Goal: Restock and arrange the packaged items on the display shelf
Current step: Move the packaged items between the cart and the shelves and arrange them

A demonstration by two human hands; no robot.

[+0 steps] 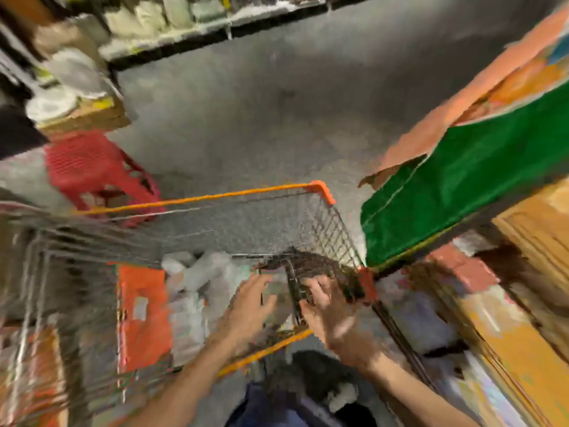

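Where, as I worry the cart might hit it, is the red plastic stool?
In the head view, the red plastic stool stands on the floor at left, just beyond the far rim of the shopping cart and near a cardboard box.

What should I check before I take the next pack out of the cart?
1. Packs in cart: ok, pale ones lie inside.
2. Left hand grip: cannot tell, blurred.
3. Right hand grip: cannot tell, blurred at the wire.
4. Stool clear of cart: cannot tell, it shows just behind the far rim.
5. Box clear of cart: cannot tell, it hangs near the right corner.
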